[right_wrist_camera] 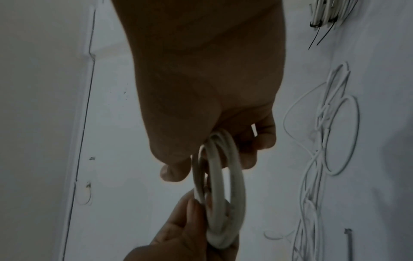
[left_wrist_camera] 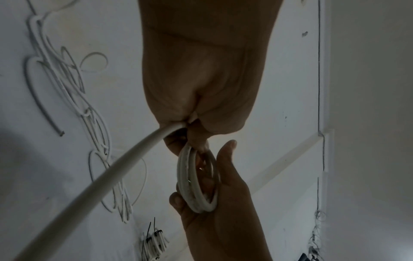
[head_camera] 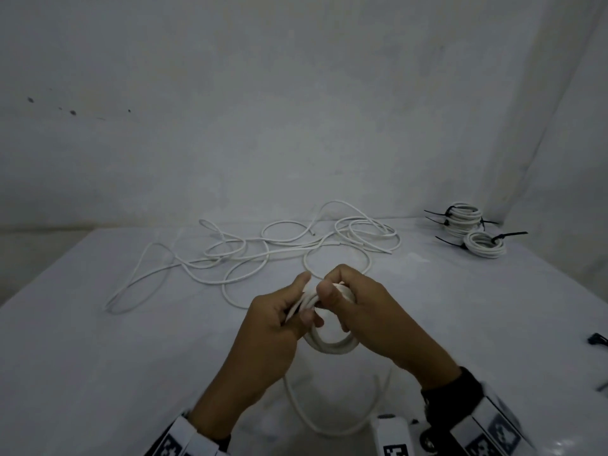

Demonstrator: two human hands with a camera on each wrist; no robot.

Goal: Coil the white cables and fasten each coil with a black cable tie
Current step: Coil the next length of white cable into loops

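Both hands, left hand [head_camera: 273,320] and right hand [head_camera: 365,311], grip the half-wound coil [head_camera: 332,345] above the surface [head_camera: 98,357] centre. Loose cable [head_camera: 250,255] lies at 12 o'clock. Recommend keeping turns stacked and pinched while feeding slack; tied coils [head_camera: 467,225] sit at 2 o'clock.

Loose cables [head_camera: 263,251] sprawl ahead, tied coils [head_camera: 473,228] far right (perhaps stacked), bare table [head_camera: 98,357] left.
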